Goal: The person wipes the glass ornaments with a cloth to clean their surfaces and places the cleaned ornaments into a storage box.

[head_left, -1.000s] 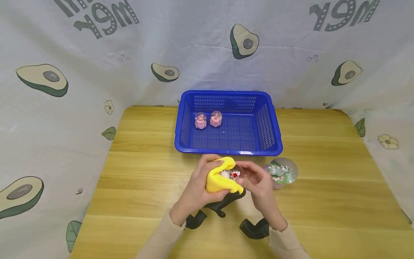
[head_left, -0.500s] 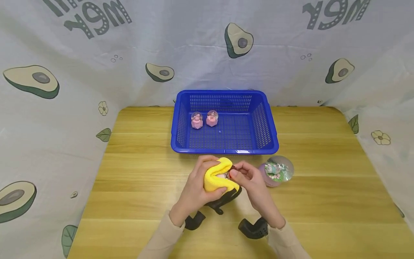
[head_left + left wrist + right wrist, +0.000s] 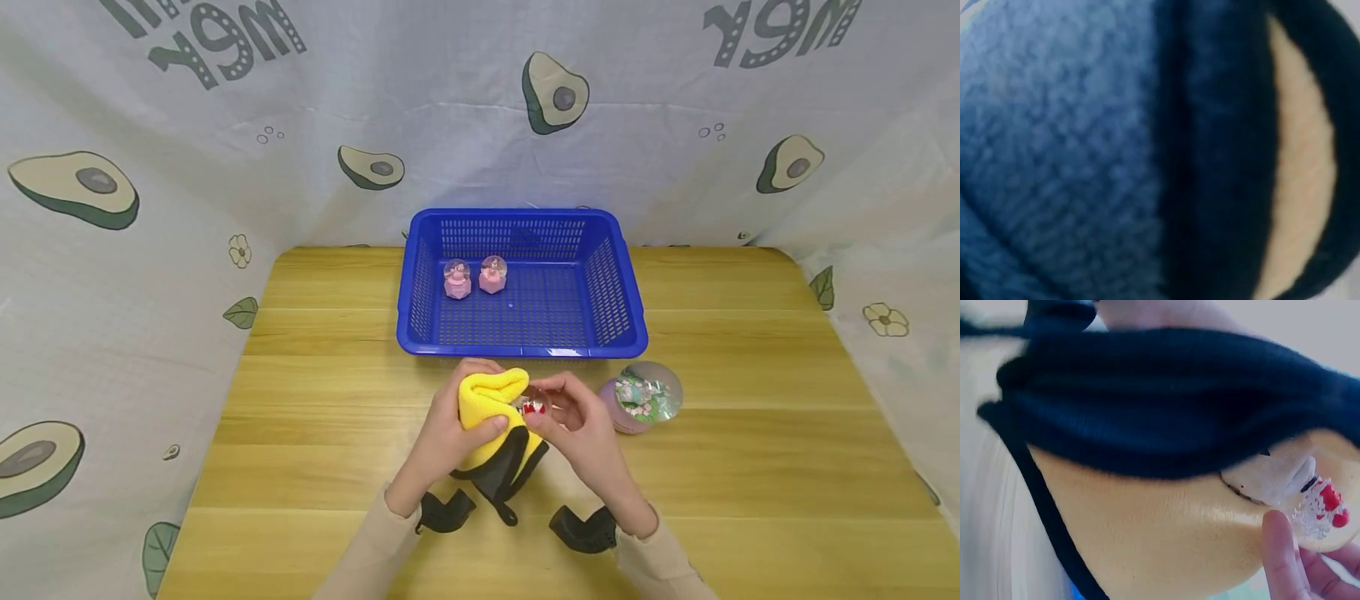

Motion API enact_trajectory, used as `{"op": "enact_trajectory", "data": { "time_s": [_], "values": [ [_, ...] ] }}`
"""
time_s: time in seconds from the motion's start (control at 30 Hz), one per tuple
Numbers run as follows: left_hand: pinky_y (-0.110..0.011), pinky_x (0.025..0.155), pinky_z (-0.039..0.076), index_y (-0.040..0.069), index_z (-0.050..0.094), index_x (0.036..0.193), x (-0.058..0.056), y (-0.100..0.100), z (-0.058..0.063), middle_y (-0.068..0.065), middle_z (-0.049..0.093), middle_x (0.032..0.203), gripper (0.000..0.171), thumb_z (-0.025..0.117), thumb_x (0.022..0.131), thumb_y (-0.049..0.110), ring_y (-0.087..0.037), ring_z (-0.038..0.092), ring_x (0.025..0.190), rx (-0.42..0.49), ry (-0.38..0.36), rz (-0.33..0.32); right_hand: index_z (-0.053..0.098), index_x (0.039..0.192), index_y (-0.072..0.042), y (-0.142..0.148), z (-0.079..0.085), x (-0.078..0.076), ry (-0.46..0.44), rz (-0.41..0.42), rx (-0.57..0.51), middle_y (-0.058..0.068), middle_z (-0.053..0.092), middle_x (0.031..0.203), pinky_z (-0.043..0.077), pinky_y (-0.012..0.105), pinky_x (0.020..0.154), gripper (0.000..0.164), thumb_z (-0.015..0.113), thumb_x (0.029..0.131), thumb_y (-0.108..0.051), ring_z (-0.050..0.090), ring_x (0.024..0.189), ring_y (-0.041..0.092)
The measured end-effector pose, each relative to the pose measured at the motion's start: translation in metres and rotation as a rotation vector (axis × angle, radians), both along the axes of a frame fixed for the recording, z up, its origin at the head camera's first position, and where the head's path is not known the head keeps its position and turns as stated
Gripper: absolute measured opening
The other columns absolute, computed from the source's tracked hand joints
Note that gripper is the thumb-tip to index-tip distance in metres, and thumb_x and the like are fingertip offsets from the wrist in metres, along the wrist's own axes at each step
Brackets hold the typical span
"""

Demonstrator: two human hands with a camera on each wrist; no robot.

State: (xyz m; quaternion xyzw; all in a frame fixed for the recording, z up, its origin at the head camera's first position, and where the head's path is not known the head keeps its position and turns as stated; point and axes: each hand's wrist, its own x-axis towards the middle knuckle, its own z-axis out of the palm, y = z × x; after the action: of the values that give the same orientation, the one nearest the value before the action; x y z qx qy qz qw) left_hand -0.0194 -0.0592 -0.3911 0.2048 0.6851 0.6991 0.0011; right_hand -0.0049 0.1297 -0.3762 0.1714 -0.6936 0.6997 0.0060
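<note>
My left hand grips a yellow cloth with a dark border and dark underside, bunched around a small snow globe. Red and white figures show inside the globe's clear dome. On its other side, my right hand holds the dome between thumb and fingers. The right wrist view has the globe poking out of the cloth folds, a white shape beside the red bits, with fingertips at it. Its base is hidden by the cloth. Fuzzy cloth fills the left wrist view.
A blue basket behind the hands holds two small pink snow globes. A larger snow globe with a purple base lies tilted right of my right hand. Black curved wrist mounts sit under both wrists, above the wooden table.
My left hand has drawn slightly left with the cloth, whose dark underside now hangs out more. The red figure shows again between the hands. The head view has shifted a little.
</note>
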Motion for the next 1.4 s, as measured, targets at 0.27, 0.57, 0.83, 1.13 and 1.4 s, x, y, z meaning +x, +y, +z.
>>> {"op": "enact_trajectory", "data": {
  "time_s": [0.27, 0.57, 0.83, 1.13, 1.4],
  "values": [
    [-0.025, 0.069, 0.05, -0.002, 0.046, 0.119, 0.0, -0.007, -0.003, -0.01, 0.053, 0.108, 0.047, 0.063, 0.085, 0.025, -0.018, 0.055, 0.083, 0.135, -0.163, -0.085, 0.055, 0.116, 0.012, 0.001, 0.0, -0.004, 0.248, 0.116, 0.018, 0.02, 0.057, 0.109, 0.05, 0.03, 0.088, 0.042, 0.072, 0.084, -0.007, 0.056, 0.106, 0.018],
    [-0.024, 0.071, 0.051, -0.005, 0.036, 0.124, 0.001, -0.011, -0.005, -0.011, 0.047, 0.107, 0.043, 0.051, 0.088, 0.015, -0.015, 0.054, 0.086, 0.271, -0.319, -0.094, 0.06, 0.121, 0.002, 0.002, -0.001, -0.01, 0.559, 0.204, 0.107, 0.017, 0.059, 0.12, 0.044, 0.03, 0.097, 0.038, 0.067, 0.088, -0.017, 0.054, 0.116, 0.022],
    [-0.024, 0.072, 0.05, -0.008, 0.036, 0.127, -0.005, -0.01, 0.0, -0.012, 0.047, 0.107, 0.051, 0.053, 0.092, 0.024, -0.016, 0.054, 0.087, 0.228, -0.242, -0.113, 0.062, 0.117, 0.003, 0.003, 0.004, -0.02, 0.636, 0.15, 0.133, 0.019, 0.06, 0.119, 0.044, 0.03, 0.097, 0.038, 0.067, 0.089, -0.021, 0.055, 0.116, 0.022],
    [-0.026, 0.077, 0.049, 0.001, 0.043, 0.123, 0.008, -0.002, 0.001, -0.01, 0.05, 0.115, 0.058, 0.066, 0.088, 0.041, -0.019, 0.053, 0.095, 0.104, -0.09, -0.081, 0.056, 0.116, 0.015, 0.004, -0.003, -0.005, 0.433, 0.095, -0.082, 0.017, 0.059, 0.12, 0.047, 0.026, 0.092, 0.044, 0.069, 0.086, -0.014, 0.056, 0.111, 0.021],
    [-0.034, 0.088, 0.047, 0.011, 0.047, 0.123, 0.011, 0.004, 0.003, -0.01, 0.045, 0.122, 0.057, 0.076, 0.075, 0.017, -0.027, 0.05, 0.11, -0.232, 0.362, 0.061, 0.062, 0.114, 0.002, 0.006, 0.004, 0.0, -0.034, 0.012, -0.157, 0.007, 0.064, 0.111, 0.053, 0.025, 0.079, 0.028, 0.062, 0.087, 0.009, 0.063, 0.094, 0.015]
  ]
}}
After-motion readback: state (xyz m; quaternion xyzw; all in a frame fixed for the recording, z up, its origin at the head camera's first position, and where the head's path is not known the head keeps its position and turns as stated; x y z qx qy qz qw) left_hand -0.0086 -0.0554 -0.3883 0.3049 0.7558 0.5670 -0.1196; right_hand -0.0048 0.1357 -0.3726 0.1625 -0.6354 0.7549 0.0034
